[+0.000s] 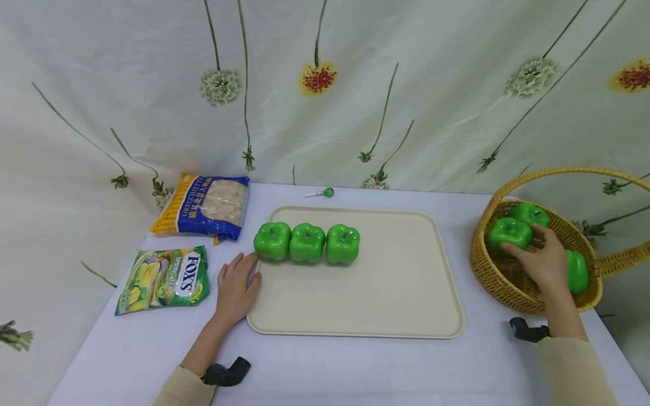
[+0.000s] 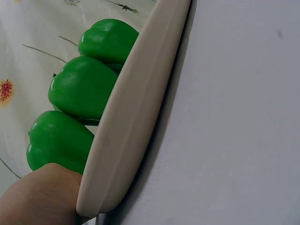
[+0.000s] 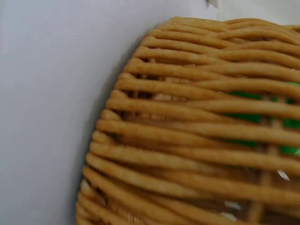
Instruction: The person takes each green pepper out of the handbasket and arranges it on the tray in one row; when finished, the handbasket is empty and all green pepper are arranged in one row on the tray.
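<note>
Peppers (image 1: 307, 243), three of them and green, stand close side by side along the far left part of the cream tray (image 1: 355, 299); three more are in the wicker basket (image 1: 484, 276) over to the person's right. The one that counts is the basket's leftmost pepper (image 1: 509, 234), with another pepper (image 1: 528, 214) just behind it and a third (image 1: 576, 272) on the right side.

The right hand (image 1: 550, 256) reaches in from the near side and has that leftmost pepper between thumb and fingers, opened about as wide as the fruit. The pepper lies to the left of the palm, on the side facing the tray, with a strip of white surface (image 1: 381, 366) between basket and tray. It looks roundish, so I can't pick out a long axis.

The left hand (image 1: 238, 285) is well apart, resting at the tray's left edge, fingers loosely extended and gripping nothing, fingertips beside the row's end pepper. From here, the right is plainly the nearer hand to the basket.
</note>
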Tool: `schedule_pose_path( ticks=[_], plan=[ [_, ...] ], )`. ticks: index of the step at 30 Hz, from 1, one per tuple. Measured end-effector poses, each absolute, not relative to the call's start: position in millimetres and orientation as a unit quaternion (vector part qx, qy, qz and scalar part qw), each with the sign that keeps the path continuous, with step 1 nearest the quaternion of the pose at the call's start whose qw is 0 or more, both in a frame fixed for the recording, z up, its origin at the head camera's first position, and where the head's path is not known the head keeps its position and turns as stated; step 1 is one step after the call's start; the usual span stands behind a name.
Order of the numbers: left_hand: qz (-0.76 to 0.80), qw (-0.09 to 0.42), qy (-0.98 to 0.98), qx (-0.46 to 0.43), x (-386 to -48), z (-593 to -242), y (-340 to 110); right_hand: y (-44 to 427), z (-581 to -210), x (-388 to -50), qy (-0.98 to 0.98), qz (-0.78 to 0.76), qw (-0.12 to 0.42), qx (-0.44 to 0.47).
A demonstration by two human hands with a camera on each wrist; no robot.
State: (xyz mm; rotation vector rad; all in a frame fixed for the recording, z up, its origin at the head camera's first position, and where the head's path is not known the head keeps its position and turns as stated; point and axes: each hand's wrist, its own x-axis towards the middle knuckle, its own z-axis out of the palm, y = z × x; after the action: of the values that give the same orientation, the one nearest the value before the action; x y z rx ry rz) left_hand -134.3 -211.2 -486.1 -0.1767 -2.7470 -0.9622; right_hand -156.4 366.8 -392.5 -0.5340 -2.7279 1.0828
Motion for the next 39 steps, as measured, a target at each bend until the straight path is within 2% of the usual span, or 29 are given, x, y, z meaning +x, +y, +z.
schedule_pose_path(
  ticks=[12,22,29,36,39],
  plan=[
    [-0.326,0.122,-0.935,-0.063,-133.8,-487.6,-213.3,360.2,-368.4,-131.3,-0.900,0.379,0.109,-0.187],
    [-0.326,0.115,-0.936,-0.060,-133.8,-487.6,-213.5,336.6,-362.2,-121.3,-0.899,0.397,0.144,-0.115],
    [-0.326,0.113,-0.937,-0.059,-132.8,-486.9,-213.7,306.6,-369.8,-128.0,-0.902,0.415,0.117,-0.029],
    [-0.330,0.149,-0.930,-0.070,-133.5,-489.5,-211.9,268.9,-383.8,-142.8,-0.877,0.469,0.080,0.058],
    [-0.328,0.147,-0.930,-0.072,-134.5,-488.9,-211.5,251.1,-389.1,-150.2,-0.855,0.510,0.053,0.083]
  ],
)
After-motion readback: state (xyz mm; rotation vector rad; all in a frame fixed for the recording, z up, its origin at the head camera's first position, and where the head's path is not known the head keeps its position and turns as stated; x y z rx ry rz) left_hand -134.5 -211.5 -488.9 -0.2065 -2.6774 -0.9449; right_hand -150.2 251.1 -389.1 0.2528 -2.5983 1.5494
